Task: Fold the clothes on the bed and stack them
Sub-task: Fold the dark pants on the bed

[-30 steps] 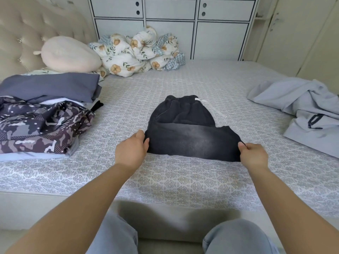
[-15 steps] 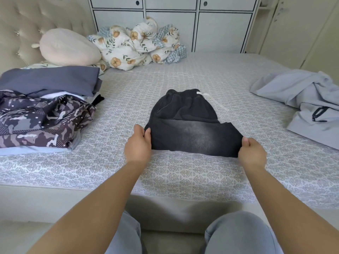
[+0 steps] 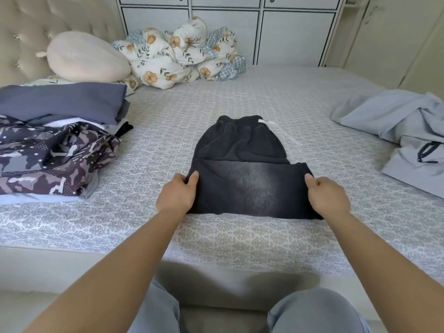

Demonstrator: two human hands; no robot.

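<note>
Dark faded denim trousers (image 3: 245, 164) lie folded on the patterned bed sheet (image 3: 240, 239), waistband and white drawstring at the far end. My left hand (image 3: 176, 195) pinches the near fold at its left edge, thumb on top. My right hand (image 3: 328, 197) pinches the same fold at its right edge. A stack of folded clothes (image 3: 55, 150) sits at the left, with a camouflage garment in front and a slate-blue one on top behind. An unfolded pale blue garment (image 3: 398, 126) lies crumpled at the right.
A cream pillow (image 3: 86, 56) and a bunched floral quilt (image 3: 182, 54) lie at the head end by the tufted headboard. White cabinets (image 3: 228, 22) stand behind the bed. My knees (image 3: 312, 311) are at the bed's near edge.
Both hands keep their grip on the trousers' near fold and have lifted it slightly, moving it a little farther onto the bed. The view has tilted a bit downward.
</note>
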